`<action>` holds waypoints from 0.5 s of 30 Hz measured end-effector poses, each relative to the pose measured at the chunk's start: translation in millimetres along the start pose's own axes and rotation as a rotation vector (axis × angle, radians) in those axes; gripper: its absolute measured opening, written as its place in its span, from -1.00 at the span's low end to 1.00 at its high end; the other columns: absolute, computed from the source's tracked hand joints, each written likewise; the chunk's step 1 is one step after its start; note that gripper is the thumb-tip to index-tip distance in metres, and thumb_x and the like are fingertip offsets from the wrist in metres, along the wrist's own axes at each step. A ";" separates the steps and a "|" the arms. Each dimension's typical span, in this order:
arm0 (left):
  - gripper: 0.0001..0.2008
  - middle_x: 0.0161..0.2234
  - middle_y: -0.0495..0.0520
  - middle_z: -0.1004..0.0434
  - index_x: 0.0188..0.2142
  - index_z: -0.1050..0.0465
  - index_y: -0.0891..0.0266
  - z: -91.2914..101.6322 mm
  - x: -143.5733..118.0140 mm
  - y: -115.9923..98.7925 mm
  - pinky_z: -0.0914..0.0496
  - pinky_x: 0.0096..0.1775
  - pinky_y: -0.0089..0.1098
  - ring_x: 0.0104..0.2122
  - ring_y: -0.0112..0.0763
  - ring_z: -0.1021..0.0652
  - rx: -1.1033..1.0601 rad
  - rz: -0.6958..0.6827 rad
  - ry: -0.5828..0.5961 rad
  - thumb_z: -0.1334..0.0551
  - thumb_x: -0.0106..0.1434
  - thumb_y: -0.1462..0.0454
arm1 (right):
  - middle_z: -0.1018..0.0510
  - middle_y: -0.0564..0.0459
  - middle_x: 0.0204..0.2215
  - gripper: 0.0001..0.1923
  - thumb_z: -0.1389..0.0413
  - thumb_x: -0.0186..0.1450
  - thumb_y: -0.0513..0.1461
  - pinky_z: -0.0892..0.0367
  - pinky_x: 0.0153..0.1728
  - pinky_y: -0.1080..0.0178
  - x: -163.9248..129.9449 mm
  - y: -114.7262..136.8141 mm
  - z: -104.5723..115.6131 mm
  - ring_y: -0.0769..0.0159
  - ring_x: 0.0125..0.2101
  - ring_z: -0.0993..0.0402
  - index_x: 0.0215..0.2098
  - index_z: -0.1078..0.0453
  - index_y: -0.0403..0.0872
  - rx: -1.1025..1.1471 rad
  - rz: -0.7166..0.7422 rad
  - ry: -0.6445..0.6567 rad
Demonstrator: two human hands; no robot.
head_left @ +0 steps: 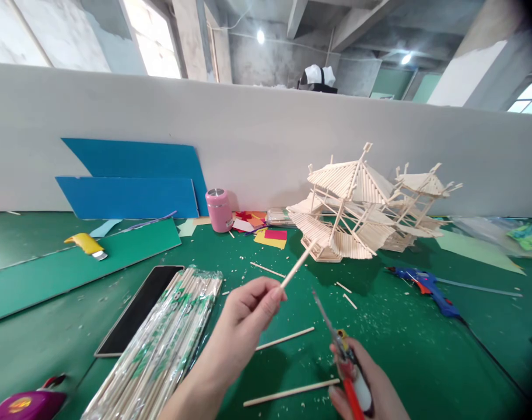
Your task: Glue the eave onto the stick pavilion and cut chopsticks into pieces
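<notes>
My left hand [254, 312] pinches a thin wooden stick [298, 267] between thumb and fingers; it slants up to the right, its far end in front of the stick-built pagoda model [351, 204]. To the right, my right hand [366, 379] grips red-handled pruning shears [345, 364], their narrow metal blades pointing up and left, apart from the stick. Whether the blades are parted is hard to see. Loose sticks lie below on the green table: one stick [287, 338] beside my left hand and another stick [290, 393] nearer me.
A plastic-wrapped bundle of sticks [161, 344] overlaps a black phone-like slab [132, 312]. A blue glue gun [427, 287] trails its cord at right. Behind stand a pink flask [219, 211] and blue boards [130, 195]. A yellow cutter [86, 244] and purple tape measure [27, 405] lie left.
</notes>
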State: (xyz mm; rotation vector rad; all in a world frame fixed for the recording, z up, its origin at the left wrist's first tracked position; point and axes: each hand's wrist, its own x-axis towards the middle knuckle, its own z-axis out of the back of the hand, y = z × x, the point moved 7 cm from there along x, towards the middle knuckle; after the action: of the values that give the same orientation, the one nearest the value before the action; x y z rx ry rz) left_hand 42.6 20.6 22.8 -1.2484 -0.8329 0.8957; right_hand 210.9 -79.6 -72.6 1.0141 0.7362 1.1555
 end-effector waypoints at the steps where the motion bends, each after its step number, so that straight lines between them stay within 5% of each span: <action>1: -0.77 -0.64 -0.15 -0.04 -0.43 -0.28 0.26 5.3 0.1 -1.5 0.02 -0.61 -0.52 -0.63 -0.59 -0.08 0.033 -0.018 -0.049 -0.02 0.22 0.16 | -0.52 -0.04 -0.40 -0.51 -0.07 0.04 -0.04 -0.40 -0.45 0.32 5.1 -2.5 10.2 0.20 -0.44 -0.49 -0.10 -0.20 -0.06 -0.043 -0.011 -0.010; 6: -0.76 -0.54 -0.06 -0.21 -0.45 -0.32 0.25 -0.6 -1.2 -12.4 -0.12 -0.48 -0.48 -0.53 -0.52 -0.24 0.448 -0.173 -0.018 0.03 0.26 0.24 | -0.51 -0.09 -0.25 -0.51 -0.05 0.05 0.02 -0.40 -0.39 0.15 27.2 -49.2 75.0 0.05 -0.31 -0.48 -0.11 -0.23 -0.04 -0.683 -0.164 -0.063; 10: -0.72 -0.51 -0.03 -0.26 -0.44 -0.32 0.25 -15.7 -3.5 -16.2 -0.15 -0.41 -0.40 -0.50 -0.47 -0.28 0.780 -0.274 0.065 0.10 0.28 0.30 | -0.49 -0.19 -0.24 -0.49 0.01 0.12 0.02 -0.40 -0.36 0.12 26.3 -80.2 108.0 0.05 -0.29 -0.47 -0.10 -0.23 -0.15 -0.895 -0.040 -0.065; 12: -0.71 -0.53 -0.02 -0.27 -0.46 -0.31 0.25 -22.0 -4.9 -14.4 -0.14 -0.41 -0.38 -0.52 -0.46 -0.27 0.924 -0.311 0.101 0.11 0.28 0.32 | -0.47 -0.16 -0.21 -0.53 0.01 0.13 0.03 -0.38 -0.31 0.11 22.2 -72.3 112.9 0.07 -0.25 -0.44 -0.13 -0.26 -0.12 -0.913 0.071 -0.078; 15: -0.75 -0.53 -0.01 -0.28 -0.48 -0.29 0.24 -33.7 -8.7 -7.3 -0.11 -0.44 -0.37 -0.55 -0.45 -0.26 1.081 -0.386 0.179 0.09 0.24 0.38 | -0.41 -0.13 -0.16 -0.57 0.00 0.15 0.00 -0.32 -0.23 0.08 13.3 -15.4 110.0 0.08 -0.21 -0.39 -0.12 -0.26 -0.09 -0.844 0.328 -0.310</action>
State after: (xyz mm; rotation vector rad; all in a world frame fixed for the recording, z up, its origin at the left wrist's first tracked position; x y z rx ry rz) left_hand 70.0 -1.9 25.3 -0.1989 -0.3097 0.7229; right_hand 317.6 -96.4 -43.8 0.5664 -0.1924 1.3681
